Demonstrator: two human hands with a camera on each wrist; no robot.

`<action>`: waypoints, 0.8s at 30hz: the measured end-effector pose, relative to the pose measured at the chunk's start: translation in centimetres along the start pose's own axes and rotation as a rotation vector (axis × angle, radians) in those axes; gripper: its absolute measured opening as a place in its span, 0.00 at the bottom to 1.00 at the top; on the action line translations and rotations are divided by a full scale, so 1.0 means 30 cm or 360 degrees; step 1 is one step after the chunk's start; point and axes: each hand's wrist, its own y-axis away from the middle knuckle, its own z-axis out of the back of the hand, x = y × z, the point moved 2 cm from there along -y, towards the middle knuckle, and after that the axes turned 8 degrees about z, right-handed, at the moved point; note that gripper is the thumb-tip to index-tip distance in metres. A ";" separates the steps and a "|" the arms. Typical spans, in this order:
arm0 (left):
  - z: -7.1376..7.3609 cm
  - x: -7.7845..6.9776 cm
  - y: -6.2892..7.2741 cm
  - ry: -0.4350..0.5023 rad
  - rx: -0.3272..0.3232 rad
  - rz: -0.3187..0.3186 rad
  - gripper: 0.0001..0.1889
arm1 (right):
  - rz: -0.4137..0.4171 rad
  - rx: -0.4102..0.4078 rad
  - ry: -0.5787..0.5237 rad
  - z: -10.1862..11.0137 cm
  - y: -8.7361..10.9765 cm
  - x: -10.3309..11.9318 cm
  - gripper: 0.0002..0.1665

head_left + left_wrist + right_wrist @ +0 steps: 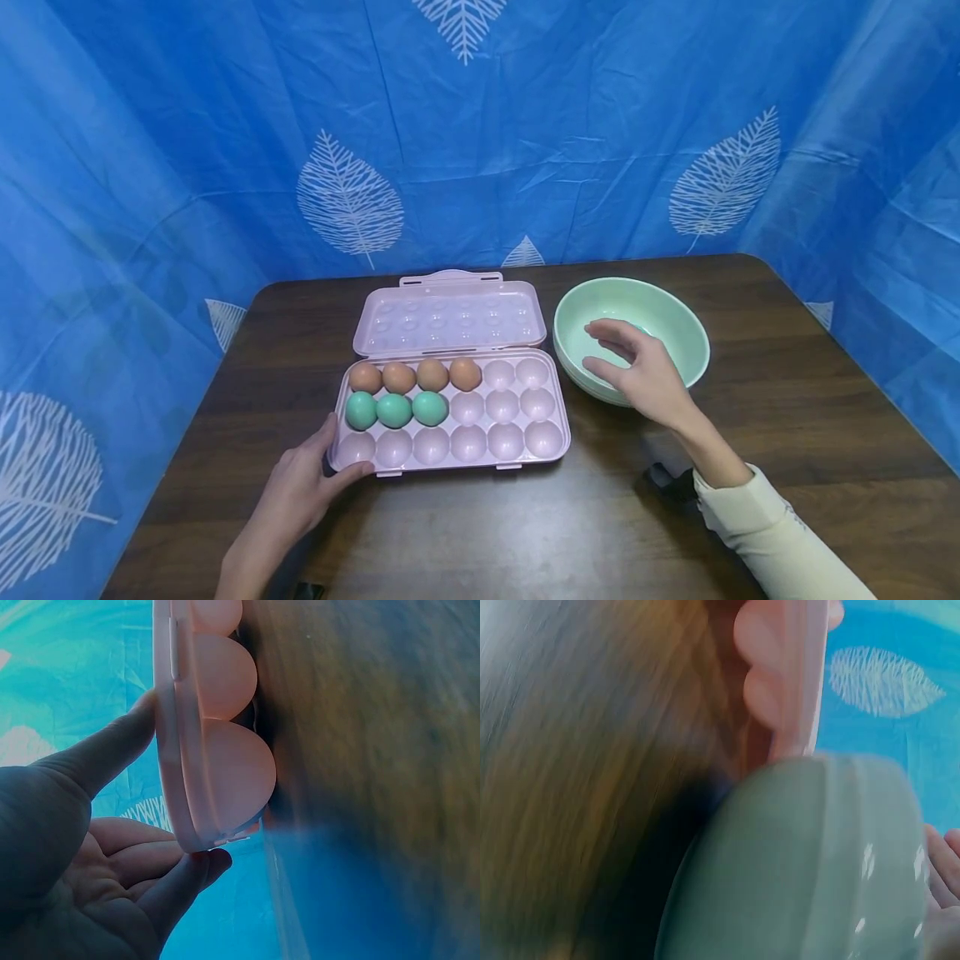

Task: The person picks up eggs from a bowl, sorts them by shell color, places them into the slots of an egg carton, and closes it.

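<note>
A pink plastic egg box [468, 443] lies with its lid [450, 317] folded back. Several brown eggs [398, 377] fill the left part of its back row, and three green eggs [394, 411] sit at the left of the middle row. My left hand [296, 483] holds the box's front left corner, thumb along the front edge and fingers on the left side; the left wrist view shows this grip [120, 847]. Over the mint-green bowl [675, 333], my right hand [645, 371] hovers with thumb and fingers apart, nothing seen between them. It hides part of the bowl's inside.
The bowl stands right beside the egg box on a dark wooden table [480, 533]. Behind the table hangs a blue curtain [570, 125] with white leaf prints. A small black object [667, 483] shows by the right wrist.
</note>
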 end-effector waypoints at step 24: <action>0.001 -0.001 0.005 0.0011 0.0005 0.0002 0.54 | -0.0250 0.0049 -0.0041 0.126 -0.088 -0.159 0.33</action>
